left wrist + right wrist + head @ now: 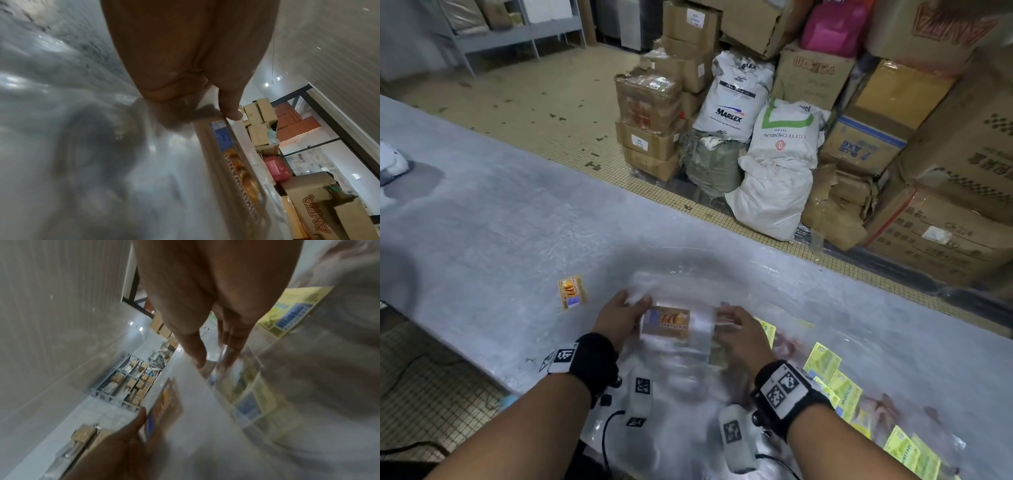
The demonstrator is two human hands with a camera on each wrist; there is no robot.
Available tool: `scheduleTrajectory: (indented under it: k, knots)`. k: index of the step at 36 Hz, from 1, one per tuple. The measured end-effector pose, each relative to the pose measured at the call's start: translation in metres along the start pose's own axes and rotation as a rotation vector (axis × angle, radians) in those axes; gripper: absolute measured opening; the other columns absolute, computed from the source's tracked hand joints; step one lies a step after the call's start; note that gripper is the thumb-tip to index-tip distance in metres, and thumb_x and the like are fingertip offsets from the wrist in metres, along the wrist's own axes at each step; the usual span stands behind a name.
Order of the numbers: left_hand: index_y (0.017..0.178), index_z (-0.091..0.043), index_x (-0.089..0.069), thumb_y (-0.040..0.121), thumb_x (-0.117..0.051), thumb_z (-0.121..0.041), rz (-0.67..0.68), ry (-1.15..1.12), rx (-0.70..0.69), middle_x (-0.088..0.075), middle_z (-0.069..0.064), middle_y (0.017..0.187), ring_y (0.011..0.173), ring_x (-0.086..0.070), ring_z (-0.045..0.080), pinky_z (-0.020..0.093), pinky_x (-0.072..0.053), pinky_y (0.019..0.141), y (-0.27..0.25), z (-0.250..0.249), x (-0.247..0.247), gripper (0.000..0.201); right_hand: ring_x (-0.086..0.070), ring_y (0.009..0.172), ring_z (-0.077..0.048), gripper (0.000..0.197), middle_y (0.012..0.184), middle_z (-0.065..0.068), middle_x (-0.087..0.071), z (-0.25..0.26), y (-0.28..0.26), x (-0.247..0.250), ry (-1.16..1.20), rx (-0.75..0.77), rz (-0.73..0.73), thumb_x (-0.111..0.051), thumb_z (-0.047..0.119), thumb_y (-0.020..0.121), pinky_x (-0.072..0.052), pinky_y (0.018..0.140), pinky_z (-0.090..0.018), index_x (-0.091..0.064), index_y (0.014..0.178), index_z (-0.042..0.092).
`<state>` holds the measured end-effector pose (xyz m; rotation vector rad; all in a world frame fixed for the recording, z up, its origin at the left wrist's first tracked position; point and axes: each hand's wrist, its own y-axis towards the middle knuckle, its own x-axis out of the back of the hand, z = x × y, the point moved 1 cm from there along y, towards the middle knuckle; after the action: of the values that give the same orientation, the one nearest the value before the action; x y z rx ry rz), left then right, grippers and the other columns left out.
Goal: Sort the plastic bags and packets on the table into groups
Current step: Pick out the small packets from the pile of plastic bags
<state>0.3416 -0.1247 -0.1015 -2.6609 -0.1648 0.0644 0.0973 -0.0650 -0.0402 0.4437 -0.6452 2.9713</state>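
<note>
We see both hands pinch brown packet (pixel 666 322): left hand (pixel 619 317), right hand (pixel 739 334); only head view shows lone packet (pixel 571 291) on bench (pixel 482 212).

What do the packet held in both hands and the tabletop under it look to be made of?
The clear packet with the orange-brown label: apparently thin glossy plastic film, see-through and glare-streaked, with a printed label. The pale grey tabletop: a dull mottled surface, possibly under a clear plastic sheet given the wrinkled sheen; material uncertain.

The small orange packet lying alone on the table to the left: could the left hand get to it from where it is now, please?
Probably yes. The orange packet lies apart on the bare table with nothing between it and the left hand. But that hand is pinching a clear bag together with the right hand, so it must let go first.
</note>
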Motion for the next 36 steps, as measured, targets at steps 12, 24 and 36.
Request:
scheduleTrajectory:
  k: [12,24,36]
  knots:
    - [0.107,-0.018,-0.064,0.092,-0.068,-0.019,-0.080,0.026,-0.109,-0.069,0.009,0.102,0.090,-0.065,0.026,0.027,-0.051,0.062,-0.026,-0.020,-0.031,0.015,-0.048,0.131,-0.028,0.088,0.150,-0.012,-0.042,0.008,0.006,-0.002,0.591,-0.267,-0.038,-0.072,0.017,0.088,-0.045,0.100,-0.037,-0.015,0.155,0.016]
    - [0.137,-0.009,-0.055,0.088,-0.073,-0.031,0.026,0.111,-0.077,-0.055,0.008,0.140,0.125,-0.054,0.026,0.043,-0.045,0.106,-0.023,-0.030,-0.049,0.058,-0.067,0.066,-0.022,0.024,0.094,-0.020,-0.070,0.004,0.006,-0.004,0.508,-0.316,0.074,-0.066,0.006,0.089,-0.052,0.053,-0.028,-0.065,0.111,-0.004]
    - [0.134,-0.012,-0.056,0.089,-0.070,-0.027,-0.285,0.888,-0.120,-0.043,0.014,0.147,0.129,-0.049,0.031,0.037,-0.042,0.107,0.024,-0.046,0.042,0.049,-0.057,0.078,-0.032,0.026,0.092,-0.019,-0.072,-0.014,0.019,0.006,0.500,-0.224,-0.066,-0.075,0.007,0.080,-0.045,0.059,-0.034,-0.066,0.104,0.003]
